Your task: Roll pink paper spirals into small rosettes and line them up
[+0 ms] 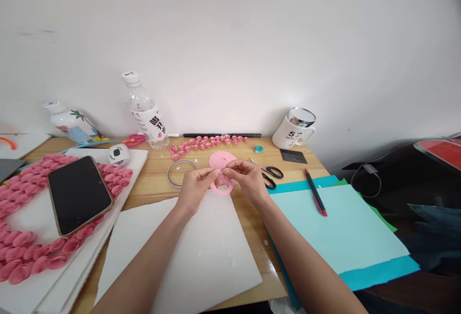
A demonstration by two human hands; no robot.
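Paper (217, 157) in pink loops hangs at the centre of the frame, pinched at fingertip by left hand (196, 184) and right hand (249, 178). It looks light, limp and easily torn, best taken by its edges. Scissors (267, 169) crowd the right, a grey ring (168, 175) the left; rosettes (208, 145) line the worktop (153, 179) just above, limiting room there.

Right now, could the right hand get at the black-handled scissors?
Probably yes: the scissors lie close beside the right hand, their handles in plain view. But its fingers pinch the pink paper, so it would likely need to let go first.
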